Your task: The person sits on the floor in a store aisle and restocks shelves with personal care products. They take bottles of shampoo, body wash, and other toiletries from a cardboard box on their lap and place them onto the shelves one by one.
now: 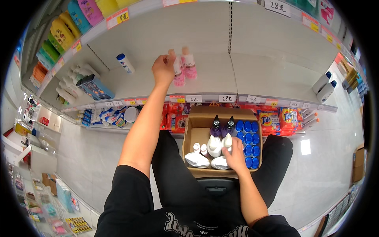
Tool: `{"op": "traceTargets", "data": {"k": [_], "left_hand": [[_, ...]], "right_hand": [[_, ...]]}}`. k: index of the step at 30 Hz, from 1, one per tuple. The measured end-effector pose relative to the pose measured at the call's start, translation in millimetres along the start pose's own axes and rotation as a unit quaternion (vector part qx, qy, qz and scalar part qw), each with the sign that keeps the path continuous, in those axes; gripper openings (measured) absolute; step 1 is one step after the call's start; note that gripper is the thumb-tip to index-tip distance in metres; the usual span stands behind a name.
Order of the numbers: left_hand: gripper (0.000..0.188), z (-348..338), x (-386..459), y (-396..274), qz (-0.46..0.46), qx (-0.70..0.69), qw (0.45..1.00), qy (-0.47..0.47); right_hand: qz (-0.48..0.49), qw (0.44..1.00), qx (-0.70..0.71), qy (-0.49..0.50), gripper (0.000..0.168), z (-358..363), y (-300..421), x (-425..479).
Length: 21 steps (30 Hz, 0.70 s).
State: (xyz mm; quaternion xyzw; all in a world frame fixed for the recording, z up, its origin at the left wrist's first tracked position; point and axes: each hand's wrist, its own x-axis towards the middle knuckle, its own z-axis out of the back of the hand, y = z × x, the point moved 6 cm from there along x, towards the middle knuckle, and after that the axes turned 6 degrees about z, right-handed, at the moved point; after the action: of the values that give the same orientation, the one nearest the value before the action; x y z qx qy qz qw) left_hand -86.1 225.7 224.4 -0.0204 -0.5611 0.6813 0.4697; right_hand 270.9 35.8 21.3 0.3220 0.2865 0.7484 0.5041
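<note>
On the grey middle shelf (207, 86) stand two pink Lux bottles side by side. My left hand (163, 70) pinches the left Lux bottle (179, 77) near its pale pink cap. The other Lux bottle (189, 66) is just to its right, upright. Below, a cardboard box (195, 112) sits between my knees. Inside it, my right hand (237, 155) grips a white bottle (227, 142) with a pointed top, thumb on its near side. Another white bottle (213, 148) is beside it. Blue-capped bottles (247, 137) fill the box's right side; two purple bottles (216, 130) stand at the back.
A blue-capped white bottle (125, 63) stands further left on the shelf, beyond blue boxes (96, 87). Two white bottles (325, 89) are at the right end. Tide bags (269, 121) lie on the bottom shelf. The upper shelf's edge (142, 11) overhangs with price tags.
</note>
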Motion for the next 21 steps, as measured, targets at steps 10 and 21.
{"op": "traceTargets", "data": {"k": [10,21], "left_hand": [[0.039,4.6,-17.7,-11.9,-0.104,0.03,0.993,-0.056],[0.034,-2.7,-216.2,28.1,-0.118,0.098,0.816,0.558]], "right_hand": [[0.002,1.0,-0.004,-0.003,0.055,1.1,5.6,1.5],[-0.007,1.0,-0.007,-0.005,0.056,-0.1,1.2,0.6]]}}
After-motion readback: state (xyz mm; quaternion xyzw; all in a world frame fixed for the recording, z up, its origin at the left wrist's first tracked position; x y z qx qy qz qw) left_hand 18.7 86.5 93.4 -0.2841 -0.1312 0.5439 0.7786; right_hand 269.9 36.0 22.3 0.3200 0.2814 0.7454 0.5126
